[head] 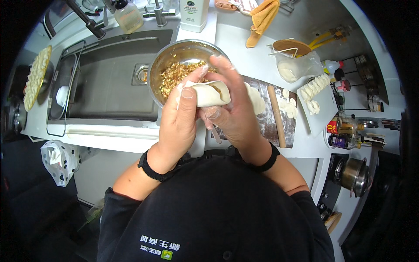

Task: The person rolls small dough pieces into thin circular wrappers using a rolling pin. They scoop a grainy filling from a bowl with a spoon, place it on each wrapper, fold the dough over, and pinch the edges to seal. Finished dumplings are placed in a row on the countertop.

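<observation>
A dumpling wrapper (209,95), folded over with some filling showing at its right end, is pinched by my left hand (180,114). My right hand (240,111) is raised at the wrapper's right side, its index finger apart and its thumb beneath; a utensil handle (216,134) sticks out below this hand. Behind both hands, a steel bowl (154,60) holds chopped filling (178,77). Right of my right hand, flat dough wrappers (255,98) lie on a floured dark board (266,126), along with a wooden rolling pin (277,117) and small dough pieces (288,108).
A sink (114,82) lies left of the bowl. Rows of dumplings (314,87) stand on a white board (322,113) at the right, and a plate of dumplings (37,78) is at far left. A pot (355,177) sits on the stove. A soap bottle (129,18) stands behind the sink.
</observation>
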